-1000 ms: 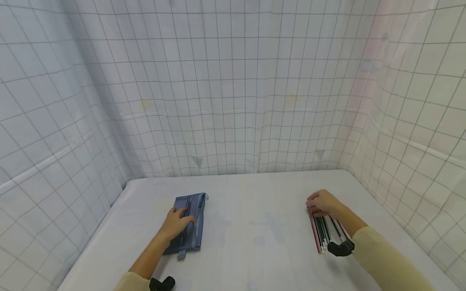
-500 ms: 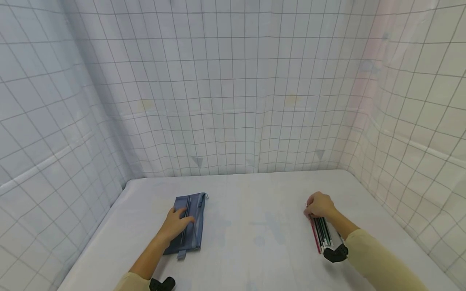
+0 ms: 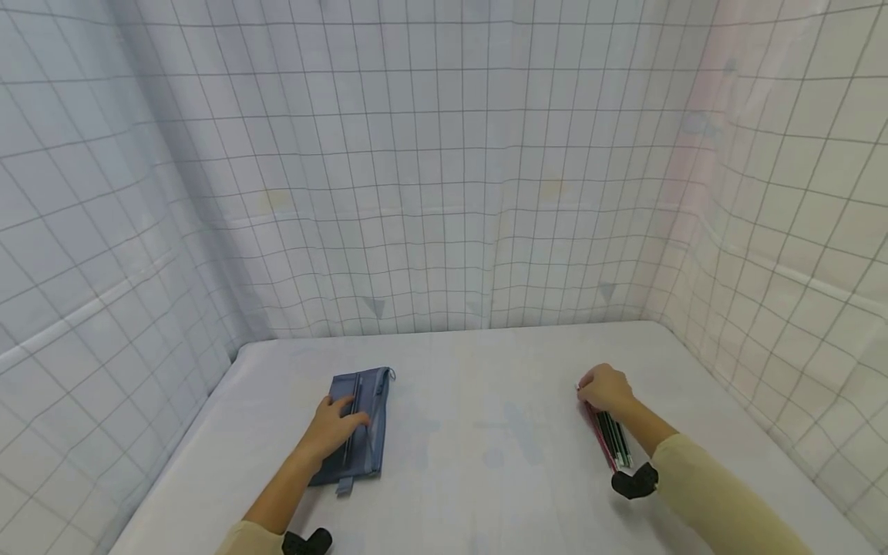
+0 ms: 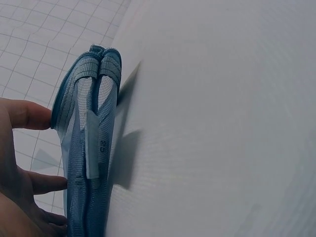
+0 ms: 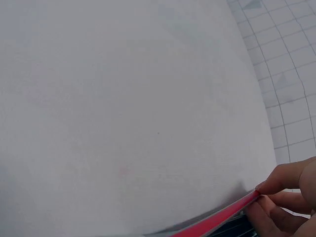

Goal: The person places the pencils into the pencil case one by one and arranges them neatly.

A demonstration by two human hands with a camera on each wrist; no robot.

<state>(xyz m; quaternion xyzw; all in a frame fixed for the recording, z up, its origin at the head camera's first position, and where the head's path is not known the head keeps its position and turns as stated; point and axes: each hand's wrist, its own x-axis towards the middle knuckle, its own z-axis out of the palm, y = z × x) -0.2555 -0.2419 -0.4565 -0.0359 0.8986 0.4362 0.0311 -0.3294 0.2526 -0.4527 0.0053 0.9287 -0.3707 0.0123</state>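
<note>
A blue zippered pencil case [image 3: 368, 432] lies flat on the left of the table. My left hand [image 3: 333, 428] rests on it with fingers spread and loosely bent; the left wrist view shows fingertips touching the case [image 4: 89, 148] from its upper face, not wrapped round it. On the right lies a row of slim pencils [image 3: 613, 439], red and dark green with pale ends. My right hand [image 3: 606, 388] grips their far ends. In the right wrist view, thumb and fingers close on a red pencil [image 5: 217, 222], with dark ones beside it. The palm hides part of the bundle.
A white cloth-covered table [image 3: 479, 432] lies under everything, with bare cloth between case and pencils. Grid-patterned white curtains [image 3: 444, 169] stand behind it and along both sides. Black wrist cameras [image 3: 634, 482] sit at both cuffs.
My right hand has moved slightly left and its fingers have closed on the pencils, which now form a narrower bundle. The left hand and pencil case have stayed put.
</note>
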